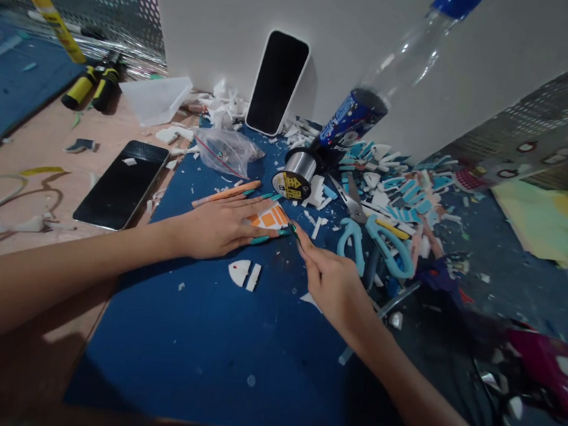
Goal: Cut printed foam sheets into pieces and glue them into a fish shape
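My left hand (222, 228) lies flat with its fingers stretched out, pressing an orange-and-white patterned piece (271, 218) onto the blue mat (190, 351). My right hand (331, 274) is closed in a pinch at the right edge of that piece. Something small and dark shows at its fingertips, too little of it to name. An orange stick-like thing (225, 193) lies just beyond my left hand. Nearer to me, a white rounded cut piece (239, 272) and a narrow white strip (253, 278) rest on the mat.
Light-blue-handled scissors (357, 210), a wire spool (301, 168) and a tilted plastic bottle (376, 88) stand or lie beyond my right hand, among many scraps. One phone (279, 82) leans on the white panel; another (122, 184) lies left. Yellow-black pliers (96, 81) lie farther back.
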Demonstrator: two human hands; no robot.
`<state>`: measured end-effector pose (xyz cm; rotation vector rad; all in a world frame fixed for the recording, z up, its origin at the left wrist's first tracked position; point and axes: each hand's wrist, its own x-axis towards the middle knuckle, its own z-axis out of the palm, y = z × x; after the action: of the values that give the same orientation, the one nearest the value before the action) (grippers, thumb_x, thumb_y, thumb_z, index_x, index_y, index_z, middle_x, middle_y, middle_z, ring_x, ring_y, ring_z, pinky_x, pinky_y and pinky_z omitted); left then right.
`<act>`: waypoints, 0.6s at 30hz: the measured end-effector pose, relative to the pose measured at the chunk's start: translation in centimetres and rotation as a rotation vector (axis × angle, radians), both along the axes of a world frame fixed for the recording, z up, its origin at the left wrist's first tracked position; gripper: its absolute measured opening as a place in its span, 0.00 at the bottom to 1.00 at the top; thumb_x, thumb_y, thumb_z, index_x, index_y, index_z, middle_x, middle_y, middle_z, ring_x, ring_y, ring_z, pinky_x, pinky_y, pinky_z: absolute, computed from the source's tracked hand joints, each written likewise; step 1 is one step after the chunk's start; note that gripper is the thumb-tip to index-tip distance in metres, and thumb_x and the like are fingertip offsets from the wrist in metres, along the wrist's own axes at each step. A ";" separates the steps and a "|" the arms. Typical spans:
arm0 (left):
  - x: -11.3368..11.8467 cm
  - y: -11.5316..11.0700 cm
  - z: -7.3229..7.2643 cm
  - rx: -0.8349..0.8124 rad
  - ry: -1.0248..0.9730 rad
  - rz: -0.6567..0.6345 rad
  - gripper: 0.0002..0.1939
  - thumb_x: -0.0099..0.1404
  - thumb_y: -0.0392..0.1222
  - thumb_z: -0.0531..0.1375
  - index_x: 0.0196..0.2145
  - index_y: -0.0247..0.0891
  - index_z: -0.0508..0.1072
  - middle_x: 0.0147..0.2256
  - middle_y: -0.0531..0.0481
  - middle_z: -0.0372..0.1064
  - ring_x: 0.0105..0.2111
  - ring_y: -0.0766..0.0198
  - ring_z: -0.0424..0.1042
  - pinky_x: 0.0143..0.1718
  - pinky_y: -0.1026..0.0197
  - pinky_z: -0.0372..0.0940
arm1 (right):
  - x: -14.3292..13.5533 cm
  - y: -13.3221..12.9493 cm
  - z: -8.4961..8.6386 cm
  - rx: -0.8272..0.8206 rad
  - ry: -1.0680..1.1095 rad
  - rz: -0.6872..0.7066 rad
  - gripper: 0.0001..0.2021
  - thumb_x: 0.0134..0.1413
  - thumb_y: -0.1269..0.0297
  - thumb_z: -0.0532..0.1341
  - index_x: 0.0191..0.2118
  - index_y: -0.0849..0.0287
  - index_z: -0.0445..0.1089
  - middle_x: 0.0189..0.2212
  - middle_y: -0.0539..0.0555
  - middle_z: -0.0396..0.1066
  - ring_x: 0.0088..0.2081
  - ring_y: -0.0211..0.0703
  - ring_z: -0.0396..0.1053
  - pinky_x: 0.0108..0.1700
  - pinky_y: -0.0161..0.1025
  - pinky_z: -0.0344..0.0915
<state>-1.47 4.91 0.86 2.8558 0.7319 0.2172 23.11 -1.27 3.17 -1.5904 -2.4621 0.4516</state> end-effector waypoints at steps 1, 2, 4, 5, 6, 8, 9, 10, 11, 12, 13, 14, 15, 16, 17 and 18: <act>0.0 0.0 0.1 -0.002 -0.003 0.001 0.23 0.72 0.41 0.48 0.63 0.47 0.57 0.67 0.41 0.42 0.65 0.46 0.49 0.61 0.42 0.54 | 0.0 0.1 0.0 -0.007 -0.002 0.001 0.25 0.60 0.73 0.46 0.62 0.72 0.56 0.21 0.53 0.67 0.19 0.35 0.58 0.20 0.32 0.54; 0.0 -0.1 0.1 -0.002 -0.008 0.002 0.22 0.72 0.41 0.48 0.62 0.47 0.58 0.67 0.41 0.43 0.65 0.47 0.49 0.61 0.43 0.53 | 0.0 0.1 0.1 -0.013 -0.001 0.003 0.25 0.60 0.73 0.45 0.62 0.72 0.56 0.21 0.53 0.67 0.19 0.35 0.58 0.20 0.32 0.53; 0.0 -0.1 0.2 -0.002 -0.023 0.008 0.22 0.72 0.41 0.48 0.62 0.47 0.59 0.66 0.42 0.44 0.65 0.47 0.50 0.62 0.43 0.53 | 0.2 0.0 0.5 -0.025 -0.008 0.003 0.25 0.60 0.73 0.46 0.62 0.72 0.57 0.19 0.52 0.65 0.19 0.35 0.57 0.20 0.32 0.53; 0.1 -0.1 0.3 -0.001 -0.029 0.013 0.22 0.72 0.40 0.48 0.62 0.47 0.59 0.66 0.42 0.45 0.64 0.47 0.50 0.62 0.43 0.53 | 0.3 -0.1 0.8 -0.027 -0.020 0.001 0.25 0.60 0.72 0.46 0.62 0.71 0.57 0.17 0.51 0.64 0.18 0.35 0.56 0.20 0.32 0.53; 0.1 -0.1 0.3 0.001 -0.035 0.016 0.22 0.71 0.40 0.49 0.61 0.47 0.60 0.66 0.42 0.45 0.64 0.47 0.51 0.62 0.43 0.53 | 0.5 -0.2 1.2 -0.029 -0.038 -0.001 0.25 0.60 0.73 0.46 0.62 0.70 0.58 0.16 0.50 0.63 0.17 0.35 0.54 0.20 0.33 0.52; 0.1 -0.1 0.3 0.004 -0.032 0.010 0.22 0.71 0.39 0.49 0.61 0.46 0.60 0.66 0.41 0.46 0.64 0.46 0.50 0.62 0.43 0.53 | 1.0 -0.5 2.1 -0.030 -0.078 -0.001 0.25 0.59 0.74 0.47 0.62 0.68 0.59 0.16 0.50 0.64 0.16 0.34 0.53 0.19 0.33 0.49; 0.1 0.0 0.4 0.004 -0.023 0.002 0.22 0.71 0.39 0.49 0.62 0.46 0.59 0.65 0.40 0.46 0.64 0.46 0.50 0.61 0.43 0.53 | 1.2 -0.7 2.6 -0.036 -0.094 -0.001 0.25 0.58 0.74 0.47 0.62 0.67 0.60 0.15 0.51 0.65 0.15 0.34 0.53 0.18 0.33 0.48; 0.1 0.0 0.4 0.004 -0.011 -0.003 0.22 0.71 0.39 0.48 0.62 0.45 0.59 0.65 0.39 0.46 0.64 0.46 0.50 0.61 0.43 0.53 | 1.5 -0.8 3.0 -0.047 -0.107 -0.003 0.25 0.58 0.74 0.48 0.61 0.66 0.61 0.15 0.51 0.65 0.15 0.34 0.53 0.17 0.33 0.48; 0.1 0.0 0.4 0.004 0.000 -0.004 0.23 0.71 0.39 0.48 0.62 0.46 0.58 0.65 0.38 0.46 0.65 0.45 0.49 0.61 0.43 0.54 | 1.7 -0.9 3.3 -0.064 -0.113 -0.008 0.25 0.57 0.74 0.48 0.60 0.65 0.63 0.15 0.51 0.66 0.15 0.34 0.53 0.17 0.33 0.48; 0.1 -0.1 0.4 0.003 0.008 0.001 0.23 0.71 0.39 0.48 0.62 0.46 0.58 0.65 0.39 0.46 0.65 0.46 0.49 0.61 0.43 0.54 | 1.9 -1.0 3.6 -0.075 -0.113 -0.016 0.24 0.58 0.74 0.49 0.59 0.64 0.64 0.15 0.50 0.66 0.15 0.34 0.53 0.17 0.33 0.49; 0.1 -0.1 0.4 0.004 0.010 0.011 0.23 0.71 0.40 0.48 0.62 0.48 0.58 0.65 0.40 0.46 0.65 0.46 0.49 0.61 0.43 0.54 | 2.1 -1.0 3.8 -0.075 -0.105 -0.028 0.23 0.58 0.73 0.49 0.59 0.64 0.65 0.15 0.50 0.66 0.14 0.34 0.54 0.17 0.33 0.49; 0.1 -0.1 0.3 0.005 0.007 0.020 0.23 0.71 0.40 0.48 0.62 0.49 0.57 0.65 0.41 0.46 0.64 0.46 0.49 0.61 0.43 0.54 | 2.1 -0.9 3.8 -0.059 -0.087 -0.040 0.23 0.59 0.73 0.49 0.59 0.63 0.65 0.15 0.50 0.67 0.15 0.34 0.54 0.18 0.33 0.50; 0.1 -0.2 0.3 0.006 0.000 0.029 0.22 0.72 0.41 0.48 0.62 0.51 0.57 0.65 0.42 0.47 0.64 0.46 0.50 0.60 0.42 0.54 | 2.2 -0.9 3.8 -0.033 -0.063 -0.048 0.23 0.59 0.72 0.49 0.59 0.63 0.64 0.16 0.50 0.68 0.15 0.34 0.55 0.19 0.33 0.52; 0.1 -0.2 0.3 0.008 -0.008 0.036 0.22 0.72 0.43 0.48 0.62 0.52 0.57 0.64 0.42 0.49 0.64 0.46 0.51 0.60 0.42 0.54 | 2.2 -0.8 3.7 0.002 -0.036 -0.052 0.23 0.60 0.71 0.50 0.60 0.63 0.63 0.17 0.50 0.68 0.16 0.34 0.57 0.20 0.33 0.53; 0.1 -0.2 0.3 0.010 -0.014 0.039 0.22 0.72 0.45 0.47 0.62 0.53 0.57 0.62 0.42 0.50 0.63 0.46 0.52 0.59 0.42 0.55 | 2.1 -0.7 3.6 0.036 -0.008 -0.053 0.23 0.60 0.71 0.50 0.60 0.62 0.62 0.17 0.50 0.69 0.17 0.35 0.58 0.20 0.33 0.53; 0.2 -0.2 0.3 0.012 -0.017 0.041 0.22 0.72 0.47 0.47 0.62 0.54 0.57 0.61 0.41 0.51 0.62 0.45 0.53 0.59 0.41 0.55 | 2.1 -0.6 3.4 0.062 0.014 -0.052 0.23 0.61 0.71 0.50 0.60 0.62 0.62 0.18 0.49 0.68 0.17 0.35 0.58 0.21 0.33 0.53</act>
<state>-1.29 4.67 1.13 2.8483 0.7896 0.2524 25.17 -1.88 6.55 -1.6163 -2.3942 0.3744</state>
